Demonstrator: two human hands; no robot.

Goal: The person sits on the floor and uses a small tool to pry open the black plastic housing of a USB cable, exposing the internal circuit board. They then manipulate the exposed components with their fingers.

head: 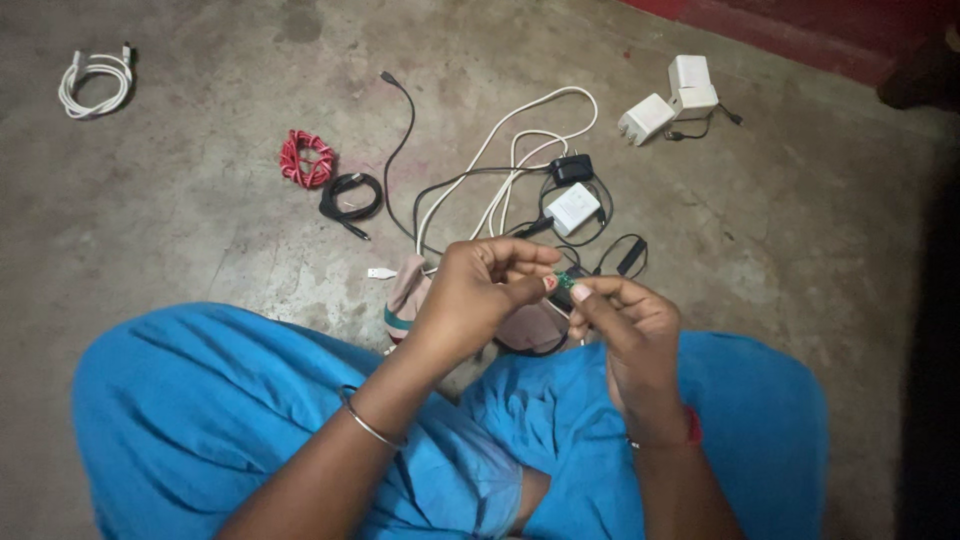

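Both hands (560, 295) pinch a small green part (565, 280).

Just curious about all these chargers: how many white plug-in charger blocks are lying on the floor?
3: two white plastic charger blocks touching at the upper right, one and the other, and one white square block among the tangled cables. Others may hide behind the hands.

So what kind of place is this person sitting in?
Probably a home's bare concrete floor, not a workshop: cables and chargers lie loose on it, and a red step edges it.
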